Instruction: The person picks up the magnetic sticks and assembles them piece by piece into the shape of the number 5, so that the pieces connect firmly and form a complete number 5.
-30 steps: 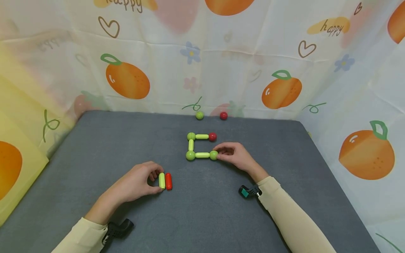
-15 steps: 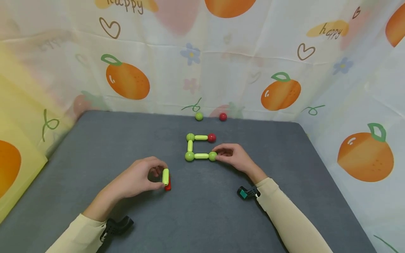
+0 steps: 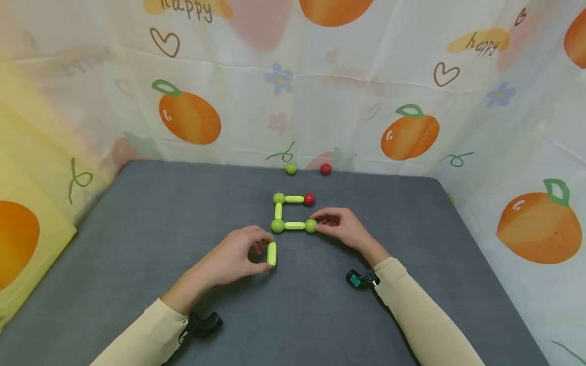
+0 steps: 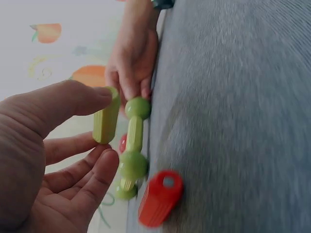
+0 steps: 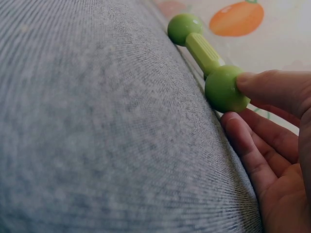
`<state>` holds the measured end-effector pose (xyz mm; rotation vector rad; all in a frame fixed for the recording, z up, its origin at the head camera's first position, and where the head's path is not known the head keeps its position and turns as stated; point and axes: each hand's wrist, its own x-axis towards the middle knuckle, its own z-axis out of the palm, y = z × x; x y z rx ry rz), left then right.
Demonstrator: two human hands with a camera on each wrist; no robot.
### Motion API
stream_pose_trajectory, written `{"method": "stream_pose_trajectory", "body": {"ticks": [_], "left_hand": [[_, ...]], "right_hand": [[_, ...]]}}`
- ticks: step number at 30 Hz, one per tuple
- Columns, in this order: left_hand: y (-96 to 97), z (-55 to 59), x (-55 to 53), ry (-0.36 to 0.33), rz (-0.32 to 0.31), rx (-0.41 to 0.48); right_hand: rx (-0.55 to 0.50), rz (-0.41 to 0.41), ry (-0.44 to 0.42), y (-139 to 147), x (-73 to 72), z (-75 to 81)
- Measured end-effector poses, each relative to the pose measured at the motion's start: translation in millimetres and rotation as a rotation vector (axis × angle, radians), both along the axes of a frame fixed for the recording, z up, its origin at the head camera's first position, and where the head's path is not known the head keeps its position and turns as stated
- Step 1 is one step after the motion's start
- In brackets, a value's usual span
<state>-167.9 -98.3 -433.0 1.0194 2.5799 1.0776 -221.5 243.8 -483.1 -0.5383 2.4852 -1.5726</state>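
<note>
My left hand [image 3: 235, 256] pinches a light green rod [image 3: 272, 254] between thumb and fingertips, held just in front of a linked shape of balls and rods. That shape is a square lacking its right side, joined by light green rods [image 3: 294, 225]. Its corners are green balls, and a red ball [image 3: 309, 199] ends the far arm. At the near right end, my right hand [image 3: 341, 226] grips the green ball [image 5: 226, 90] with thumb and fingers. A red rod [image 4: 160, 199], with a hole in its end, lies on the table, mostly hidden behind my left hand in the head view.
A loose green ball [image 3: 291, 169] and a loose red ball [image 3: 325, 169] rest at the far edge of the grey table [image 3: 311, 315]. A printed curtain [image 3: 329, 101] hangs right behind them and along the sides.
My left hand has lifted the light green rod from beside the red rod and carried it right, toward the linked shape. My right hand stays on the green ball.
</note>
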Motion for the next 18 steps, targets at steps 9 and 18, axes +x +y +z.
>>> {"method": "stream_pose_trajectory", "body": {"ticks": [9,18], "left_hand": [[39.3,-2.2,-2.1,0.01,-0.004,0.042],[64.9,-7.5,-4.2,0.05,0.025,0.044]], "right_hand": [[-0.016,0.006,0.013,0.7,1.0,-2.2],[-0.013,0.021,0.02,0.3,-0.3,-0.4]]}}
